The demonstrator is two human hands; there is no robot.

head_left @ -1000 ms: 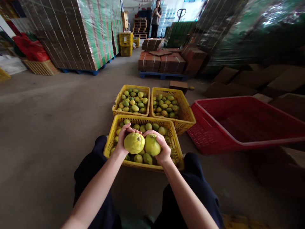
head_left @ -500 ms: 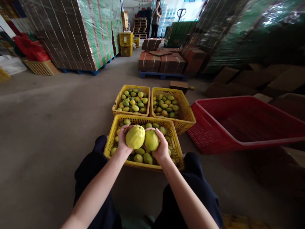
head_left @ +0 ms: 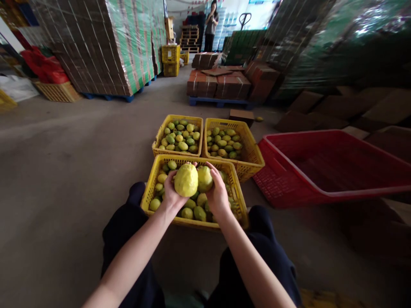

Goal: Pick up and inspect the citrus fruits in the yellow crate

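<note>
My left hand (head_left: 172,191) is closed around a large, bumpy yellow lemon (head_left: 186,180). Beside it, my right hand (head_left: 218,192) grips a smaller greenish-yellow lemon (head_left: 204,179), its fingers along the far right side. The two fruits are side by side and look to be touching. Both hands are above the near yellow crate (head_left: 195,159), which holds many green and yellow lemons (head_left: 199,213). My wrists and the held fruits cover part of its contents.
Two more yellow crates of lemons, the left one (head_left: 155,150) and the right one (head_left: 253,147), stand just beyond. At right sits a red basket (head_left: 272,171). Strapped cardboard (head_left: 233,85) lies on a blue pallet ahead. Wrapped stacks (head_left: 128,51) flank the aisle; a person (head_left: 210,28) stands far back.
The large lemon has shifted slightly right and up and been turned in my left hand. My right fingers have straightened somewhat around the smaller lemon, which sits a little higher.
</note>
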